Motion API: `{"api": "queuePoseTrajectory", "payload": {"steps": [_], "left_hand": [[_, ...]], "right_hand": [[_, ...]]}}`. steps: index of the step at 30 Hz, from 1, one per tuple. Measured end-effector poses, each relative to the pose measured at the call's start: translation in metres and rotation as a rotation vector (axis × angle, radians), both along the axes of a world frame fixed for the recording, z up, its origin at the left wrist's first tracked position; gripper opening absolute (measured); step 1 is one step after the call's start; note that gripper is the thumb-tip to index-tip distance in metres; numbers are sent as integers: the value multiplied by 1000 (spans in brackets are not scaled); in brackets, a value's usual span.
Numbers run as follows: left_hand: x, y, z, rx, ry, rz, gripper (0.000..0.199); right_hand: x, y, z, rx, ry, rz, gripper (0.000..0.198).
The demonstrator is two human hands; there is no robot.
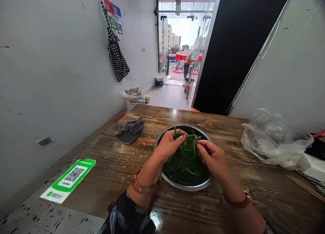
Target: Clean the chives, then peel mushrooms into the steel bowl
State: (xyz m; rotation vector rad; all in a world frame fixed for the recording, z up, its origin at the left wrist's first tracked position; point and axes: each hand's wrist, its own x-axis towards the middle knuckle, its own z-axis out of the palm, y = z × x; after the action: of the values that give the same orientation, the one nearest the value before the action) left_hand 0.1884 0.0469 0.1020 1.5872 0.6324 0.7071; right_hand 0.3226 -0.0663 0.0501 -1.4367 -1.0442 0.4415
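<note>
A round metal bowl (186, 187) on the wooden table holds a heap of long, flat green leaves (186, 164) that look like garlic chives. Over its left side, my left hand (170, 144) is closed round a small bunch of these leaves. My right hand (212, 156), above the bowl's right side, pinches the leaf ends (195, 142) between thumb and fingers. Both hands are close together, a little above the heap. A bracelet is on each wrist.
A dark grey cloth (130, 131) lies left of the bowl on the wooden table (111, 169). A green QR-code card (72, 180) is near the left edge. Crumpled clear plastic bags (275, 139) lie at the right. Beyond are a lined bin (133, 96) and a person in the doorway (187, 65).
</note>
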Motion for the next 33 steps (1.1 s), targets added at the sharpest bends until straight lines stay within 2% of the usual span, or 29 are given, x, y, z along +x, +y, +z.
{"api": "queuePoseTrajectory", "payload": {"steps": [3,6,9,15,19,24,28,30,33], "left_hand": [[1,0,-1,82,43,-1,24],[1,-1,-2,191,109,-37,23],[2,-2,-3,271,150,-101,21],[2,-7,2,372,203,-188,19],[2,-6,3,414,209,-206,19],[3,2,-2,419,183,-73,23],[3,10,-9,381,154,71,24],[3,14,-14,394,105,184,27],[2,17,-16,494,2,430,39]], "right_hand": [[2,0,-1,83,155,-83,27],[2,0,1,90,238,-80,29],[0,0,3,39,220,-45,30],[-1,1,4,7,33,-49,24],[0,0,4,34,89,-65,19],[-1,-1,6,109,262,-149,20],[2,0,7,258,438,-191,23],[5,1,6,323,506,-189,23],[7,3,6,366,567,-190,23]]}}
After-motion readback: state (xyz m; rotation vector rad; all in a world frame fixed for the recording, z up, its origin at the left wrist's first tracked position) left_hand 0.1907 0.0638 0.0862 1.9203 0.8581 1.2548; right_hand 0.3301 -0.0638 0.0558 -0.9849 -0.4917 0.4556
